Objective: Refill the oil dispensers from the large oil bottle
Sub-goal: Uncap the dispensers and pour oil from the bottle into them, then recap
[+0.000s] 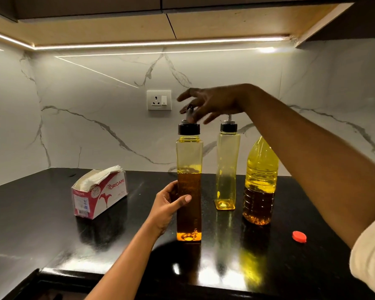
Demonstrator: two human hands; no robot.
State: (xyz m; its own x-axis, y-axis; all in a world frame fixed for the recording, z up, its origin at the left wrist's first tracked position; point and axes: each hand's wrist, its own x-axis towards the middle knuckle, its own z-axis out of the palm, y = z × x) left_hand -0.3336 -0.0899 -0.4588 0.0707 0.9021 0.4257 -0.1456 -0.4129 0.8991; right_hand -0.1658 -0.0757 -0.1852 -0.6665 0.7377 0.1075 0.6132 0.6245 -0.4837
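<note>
Light source: one warm LED strip [156,43] under the cabinet, running along the top of the wall [91,118]. The wall is bright and evenly lit, and a hot spot burns out at the strip's right end. The black worktop [41,224] is dim and glossy, with glare patches near its front edge. Wide-angle distortion bows straight lines toward the frame edges. The right hand [212,102] shows motion blur at the fingers.
</note>
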